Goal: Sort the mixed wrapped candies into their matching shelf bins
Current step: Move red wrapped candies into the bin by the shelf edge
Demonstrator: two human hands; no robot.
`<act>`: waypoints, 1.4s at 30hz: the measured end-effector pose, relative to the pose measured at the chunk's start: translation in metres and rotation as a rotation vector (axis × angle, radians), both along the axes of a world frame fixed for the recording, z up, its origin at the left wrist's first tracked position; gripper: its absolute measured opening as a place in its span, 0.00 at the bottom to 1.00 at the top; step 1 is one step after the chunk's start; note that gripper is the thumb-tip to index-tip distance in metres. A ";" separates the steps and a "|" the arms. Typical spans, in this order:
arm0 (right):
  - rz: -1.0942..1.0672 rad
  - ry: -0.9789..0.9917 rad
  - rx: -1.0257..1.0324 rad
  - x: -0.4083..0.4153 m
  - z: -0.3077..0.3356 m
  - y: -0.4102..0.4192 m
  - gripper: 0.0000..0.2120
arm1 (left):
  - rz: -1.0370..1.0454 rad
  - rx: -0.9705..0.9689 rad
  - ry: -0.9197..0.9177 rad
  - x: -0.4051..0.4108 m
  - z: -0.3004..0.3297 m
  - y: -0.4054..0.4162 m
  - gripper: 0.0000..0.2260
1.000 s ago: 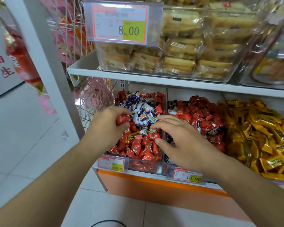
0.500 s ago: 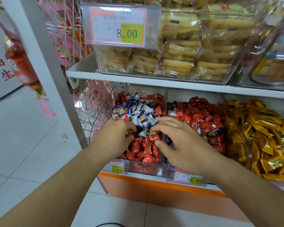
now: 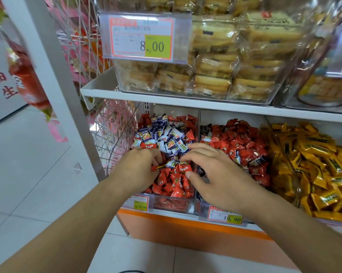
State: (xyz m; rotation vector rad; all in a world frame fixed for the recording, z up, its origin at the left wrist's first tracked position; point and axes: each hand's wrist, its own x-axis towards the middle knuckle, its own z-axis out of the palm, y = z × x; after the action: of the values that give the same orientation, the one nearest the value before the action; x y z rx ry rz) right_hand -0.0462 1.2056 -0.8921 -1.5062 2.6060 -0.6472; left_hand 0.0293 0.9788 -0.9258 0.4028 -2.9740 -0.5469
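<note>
Nearest to us, two bare forearms rise from the lower corners and converge on the lower shelf. Our left hand [image 3: 135, 170] lies knuckles-up over the left clear plastic bin [image 3: 172, 203], its fingers curled down into the pile and pinching red wrapped candies [image 3: 173, 182] at the seam where these meet the blue-and-white wrapped candies [image 3: 166, 138]. Our right hand [image 3: 215, 178] hovers palm-down over the divider between the left bin and the middle clear plastic bin [image 3: 202, 210]; its fingers are spread and only loosely bent, the fingertips just touching the edge of the blue-and-white heap, gripping nothing that we can see.

On the front edge of the lower shelf hang two small price tags, one reading 24.90 [image 3: 139, 202] and one reading 19.90 [image 3: 224, 214]. The left bin holds the mixed lot: red pieces in front and at the back, blue-and-white pieces heaped between. The middle bin holds darker red wrapped candies [image 3: 243, 142] with a few dark-wrapped pieces among them. To the right lies a bin of yellow wrapped candies [image 3: 314, 162].

Above, on the white upper shelf [image 3: 185, 99], a clear plastic box of cellophane-wrapped pale biscuits [image 3: 215, 62] carries a large price tag reading 8.00 [image 3: 144, 37]. At far left stand a white upright post [image 3: 48, 56] and a wire mesh panel [image 3: 111, 123]
</note>
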 end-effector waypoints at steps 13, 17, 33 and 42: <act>-0.026 -0.023 -0.035 0.002 0.002 -0.003 0.22 | 0.029 0.086 0.235 0.013 0.034 0.000 0.14; -0.067 0.006 -0.154 0.005 0.008 -0.004 0.27 | -0.043 0.422 0.236 0.020 0.050 0.018 0.14; -0.871 0.268 -0.173 -0.060 0.036 0.141 0.16 | -0.117 0.511 0.263 0.017 0.053 0.061 0.11; -0.616 0.201 -0.138 -0.041 0.041 0.095 0.17 | 0.031 0.333 0.273 0.023 0.054 0.033 0.12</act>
State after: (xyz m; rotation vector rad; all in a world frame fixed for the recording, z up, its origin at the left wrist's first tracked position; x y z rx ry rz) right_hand -0.0872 1.3009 -0.8507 -0.7993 3.2633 -0.7559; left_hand 0.0521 1.0114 -0.8713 0.3633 -2.6135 -1.0098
